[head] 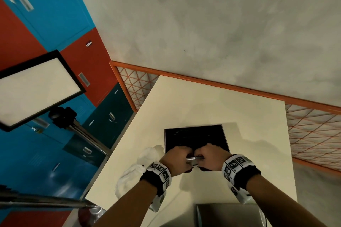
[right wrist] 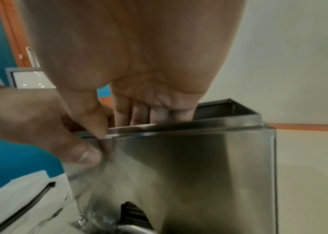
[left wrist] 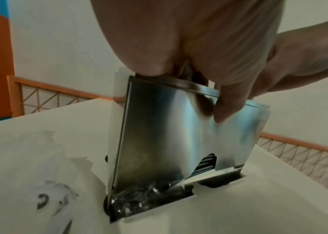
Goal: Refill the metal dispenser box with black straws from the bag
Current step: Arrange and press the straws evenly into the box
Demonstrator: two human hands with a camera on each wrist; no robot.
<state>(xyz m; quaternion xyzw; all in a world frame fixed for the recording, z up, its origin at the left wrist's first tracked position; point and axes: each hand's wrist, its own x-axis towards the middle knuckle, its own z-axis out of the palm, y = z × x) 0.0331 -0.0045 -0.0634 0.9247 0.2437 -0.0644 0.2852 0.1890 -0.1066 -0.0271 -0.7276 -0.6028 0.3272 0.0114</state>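
Note:
The metal dispenser box (head: 224, 135) stands on the cream table (head: 203, 101) with its top open and black straws (head: 195, 136) lying inside. Both hands are at its near rim. My left hand (head: 177, 158) curls over the rim, and its thumb (right wrist: 85, 154) pinches a clear plastic bag (right wrist: 91, 175) against the front wall (left wrist: 169, 126). My right hand (head: 210, 156) reaches its fingers (right wrist: 149, 114) down inside and sets its thumb on the front rim. Crumpled clear plastic (left wrist: 149, 194) lies at the box's foot. More straws show through the front slot (left wrist: 207, 163).
A white plastic bag (head: 136, 171) lies left of the box by the table's left edge. A metal lid (head: 228, 214) sits at the near edge. A light panel on a stand (head: 36, 88) is at left, and an orange mesh fence (head: 313, 134) runs behind.

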